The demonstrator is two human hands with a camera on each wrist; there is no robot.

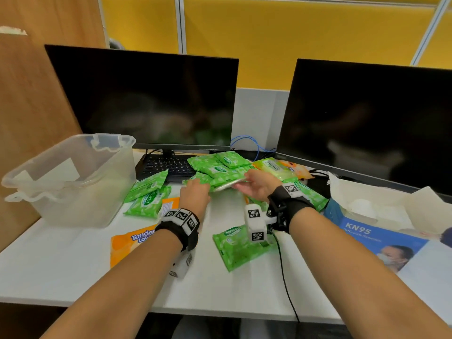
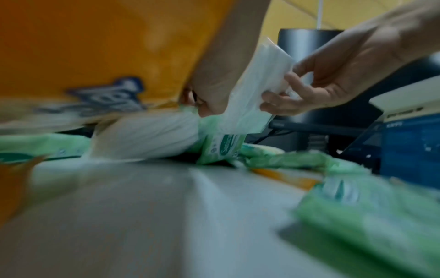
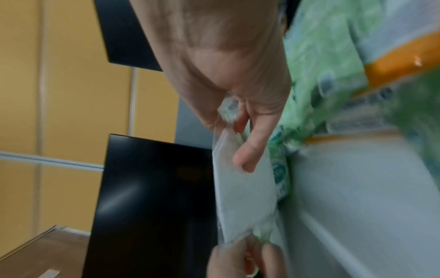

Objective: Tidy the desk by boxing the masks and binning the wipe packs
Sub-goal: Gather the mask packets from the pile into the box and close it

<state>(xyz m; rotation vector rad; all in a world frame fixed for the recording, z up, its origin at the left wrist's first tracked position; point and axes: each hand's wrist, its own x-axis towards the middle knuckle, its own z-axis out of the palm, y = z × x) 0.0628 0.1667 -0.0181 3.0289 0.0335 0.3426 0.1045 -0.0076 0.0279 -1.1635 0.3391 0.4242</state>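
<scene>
- A wrapped white mask [image 2: 252,90] is held above the green wipe packs [image 1: 220,167] on the surface [image 1: 73,272].
- It is pinched by right hand [image 1: 256,185] fingers [image 3: 252,150] and gripped by the left hand [image 1: 194,194].

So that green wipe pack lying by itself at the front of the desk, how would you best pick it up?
The green wipe pack lies flat and apart from the pile, so I'd come straight down and pinch across its short width near the middle, thumb on one long edge and fingers on the other. It looks soft and slightly puffy, so a corner grip would probably let it sag. The clear bin stands open to the left.
</scene>
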